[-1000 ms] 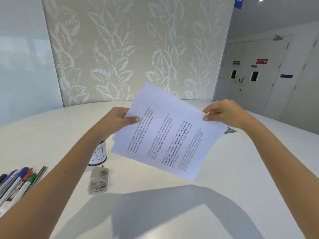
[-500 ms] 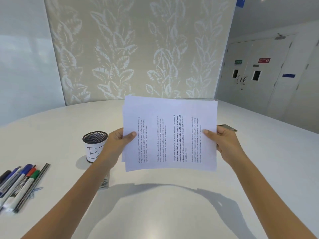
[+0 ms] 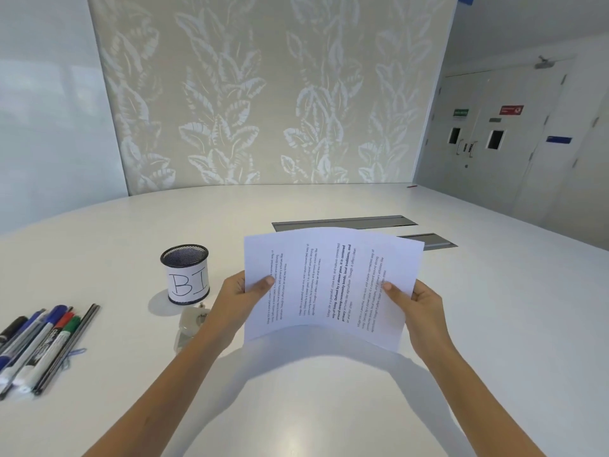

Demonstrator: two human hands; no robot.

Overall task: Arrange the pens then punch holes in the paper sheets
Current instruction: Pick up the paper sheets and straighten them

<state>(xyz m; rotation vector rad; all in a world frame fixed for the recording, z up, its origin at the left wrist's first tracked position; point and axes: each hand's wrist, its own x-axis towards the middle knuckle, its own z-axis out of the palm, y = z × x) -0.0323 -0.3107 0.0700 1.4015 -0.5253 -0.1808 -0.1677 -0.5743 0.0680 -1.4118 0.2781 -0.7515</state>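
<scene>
Both hands pinch printed paper sheets (image 3: 329,285) above the table: left hand (image 3: 238,300) and right hand (image 3: 420,308) at opposite edges.

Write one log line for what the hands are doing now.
left hand + right hand: gripping paper sheets | pens: on table | holder: empty

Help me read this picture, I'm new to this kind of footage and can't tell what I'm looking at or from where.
There is no machine here. A camera worn on a person's head looks forward and down, so the two bare arms are theirs. The left hand and right hand each grip a side of some printed paper sheets, held above a white table. On the table stand a mesh pen cup labelled "BI", a metal hole punch partly hidden by the left arm, and a row of pens and markers at the left.
</scene>
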